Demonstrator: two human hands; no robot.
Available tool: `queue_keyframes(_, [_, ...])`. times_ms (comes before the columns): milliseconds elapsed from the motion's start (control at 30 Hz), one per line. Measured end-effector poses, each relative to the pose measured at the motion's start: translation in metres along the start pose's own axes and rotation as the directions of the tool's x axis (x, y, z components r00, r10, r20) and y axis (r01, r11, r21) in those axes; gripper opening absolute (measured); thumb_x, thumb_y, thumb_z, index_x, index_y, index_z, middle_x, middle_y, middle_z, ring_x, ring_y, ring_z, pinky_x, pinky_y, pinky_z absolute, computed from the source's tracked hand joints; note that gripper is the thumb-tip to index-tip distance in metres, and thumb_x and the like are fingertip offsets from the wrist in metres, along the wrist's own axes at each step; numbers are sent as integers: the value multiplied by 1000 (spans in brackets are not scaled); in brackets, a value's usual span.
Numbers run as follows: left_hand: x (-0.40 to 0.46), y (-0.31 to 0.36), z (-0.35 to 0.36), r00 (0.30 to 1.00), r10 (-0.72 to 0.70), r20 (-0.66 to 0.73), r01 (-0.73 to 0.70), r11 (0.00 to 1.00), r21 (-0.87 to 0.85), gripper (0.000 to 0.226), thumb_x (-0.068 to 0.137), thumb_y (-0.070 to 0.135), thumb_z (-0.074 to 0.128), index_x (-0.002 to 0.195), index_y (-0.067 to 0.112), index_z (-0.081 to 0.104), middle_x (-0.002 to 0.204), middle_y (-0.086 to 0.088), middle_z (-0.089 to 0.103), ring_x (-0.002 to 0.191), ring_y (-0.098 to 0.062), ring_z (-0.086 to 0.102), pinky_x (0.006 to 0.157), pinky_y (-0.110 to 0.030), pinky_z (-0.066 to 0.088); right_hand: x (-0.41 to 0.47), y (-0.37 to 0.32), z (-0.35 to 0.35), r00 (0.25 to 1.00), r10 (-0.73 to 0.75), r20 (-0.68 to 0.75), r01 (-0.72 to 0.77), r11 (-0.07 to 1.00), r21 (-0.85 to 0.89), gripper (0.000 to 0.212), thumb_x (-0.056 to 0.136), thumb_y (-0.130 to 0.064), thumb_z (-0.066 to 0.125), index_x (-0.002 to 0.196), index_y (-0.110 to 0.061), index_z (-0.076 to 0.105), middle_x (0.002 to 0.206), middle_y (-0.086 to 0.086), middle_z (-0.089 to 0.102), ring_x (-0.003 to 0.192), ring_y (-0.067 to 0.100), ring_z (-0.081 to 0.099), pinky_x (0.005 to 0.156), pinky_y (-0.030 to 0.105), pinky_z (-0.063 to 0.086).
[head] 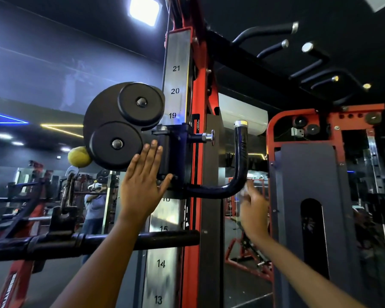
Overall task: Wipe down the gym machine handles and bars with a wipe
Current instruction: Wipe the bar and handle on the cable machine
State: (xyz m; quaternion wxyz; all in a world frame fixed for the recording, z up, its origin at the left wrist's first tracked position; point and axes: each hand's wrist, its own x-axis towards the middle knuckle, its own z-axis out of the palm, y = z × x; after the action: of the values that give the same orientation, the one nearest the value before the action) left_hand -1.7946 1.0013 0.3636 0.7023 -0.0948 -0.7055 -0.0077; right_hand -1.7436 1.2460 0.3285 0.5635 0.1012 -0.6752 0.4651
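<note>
- One white wipe point(245, 191) sits bunched in my right grip point(252, 207), fingers curled round it, just under the bend of the J-shaped black handle point(240, 170); motion blur hides whether wipe and handle touch
- My left grip point(142, 185) is flat and spread, holding nothing, palm against the dark sliding carriage point(176, 152) beside the two black pulley wheels point(125, 125)
- Numbered steel upright point(176, 70) runs behind, red frame point(198, 218) alongside
- Black horizontal bar point(98, 241) crosses below my left forearm

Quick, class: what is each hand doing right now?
Left hand: open, flat against the pulley carriage.
Right hand: blurred, fingers pinching a white wipe by the curved handle.
</note>
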Motion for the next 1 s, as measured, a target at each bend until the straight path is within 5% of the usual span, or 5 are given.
queue_keyframes(133, [0, 0, 2, 1000, 8, -21, -8, 1000, -7, 71, 98, 51, 24, 152, 5, 23, 160, -10, 20, 148, -19, 15, 121, -31, 1, 44, -15, -8, 973, 130, -191, -123, 991, 46, 42, 94, 3, 37, 129, -12, 54, 93, 8, 59, 49, 5, 40, 36, 12, 33])
queue_keyframes(300, [0, 0, 3, 1000, 10, -14, -10, 1000, -6, 71, 98, 51, 25, 153, 6, 20, 161, -10, 17, 148, -19, 12, 121, -31, -2, 121, -65, -16, 997, 11, 78, -18, 997, 81, 43, 99, 0, 32, 137, -13, 47, 139, 4, 48, 104, 20, 57, 72, 13, 47])
queue_keyframes(500, [-1, -1, 2, 1000, 17, -5, -17, 1000, 3, 71, 98, 51, 23, 153, 6, 18, 161, -10, 15, 149, -19, 10, 121, -30, -5, 42, -20, -3, 970, 244, 13, -235, 917, 322, 40, 98, -1, 35, 128, -18, 56, 116, -3, 62, 92, 15, 60, 70, 21, 54])
queue_keyframes(867, [-1, -1, 6, 1000, 16, -10, -15, 1000, 1, 71, 99, 52, 24, 153, 7, 18, 161, -10, 15, 149, -16, 5, 121, -30, -4, -32, -55, 61, 630, 627, 458, -678, 158, 718, 28, 91, 17, 34, 111, 7, 52, 105, 19, 55, 101, 23, 59, 98, 33, 47])
queue_keyframes(1000, [-2, -1, 10, 999, 17, -33, -17, 1000, 1, 71, 98, 52, 25, 153, 7, 15, 161, -9, 13, 149, -16, 2, 121, -31, -5, -28, -56, 12, 880, 420, 220, -469, 697, 543, 28, 92, 8, 41, 109, -5, 58, 108, 17, 63, 85, 17, 69, 66, 21, 57])
